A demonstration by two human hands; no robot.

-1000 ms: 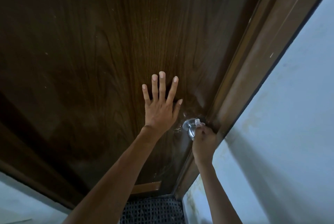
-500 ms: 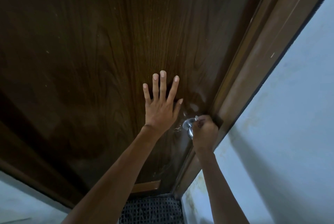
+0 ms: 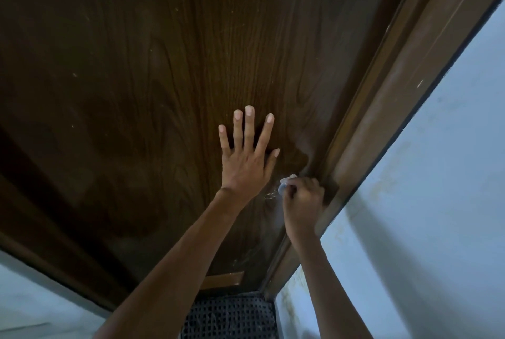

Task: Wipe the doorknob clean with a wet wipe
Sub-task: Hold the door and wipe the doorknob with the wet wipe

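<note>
A dark brown wooden door (image 3: 164, 92) fills the view. My left hand (image 3: 246, 158) lies flat against it with fingers spread, just left of the knob. My right hand (image 3: 302, 202) is closed over the silver doorknob (image 3: 281, 189), of which only a small sliver shows at the hand's left edge. A bit of white wet wipe (image 3: 287, 178) sticks out above my right fingers, pressed onto the knob. Most of the knob and the wipe are hidden under the hand.
The brown door frame (image 3: 382, 109) runs diagonally right of the knob, with a pale blue wall (image 3: 437, 202) beyond it. A dark woven mat (image 3: 229, 316) lies on the floor at the door's foot. Another pale wall strip (image 3: 41, 297) shows at the lower left.
My right hand has slid further over the knob, covering nearly all of it, and the wipe now peeks out above the fingers. My left hand stays flat on the door.
</note>
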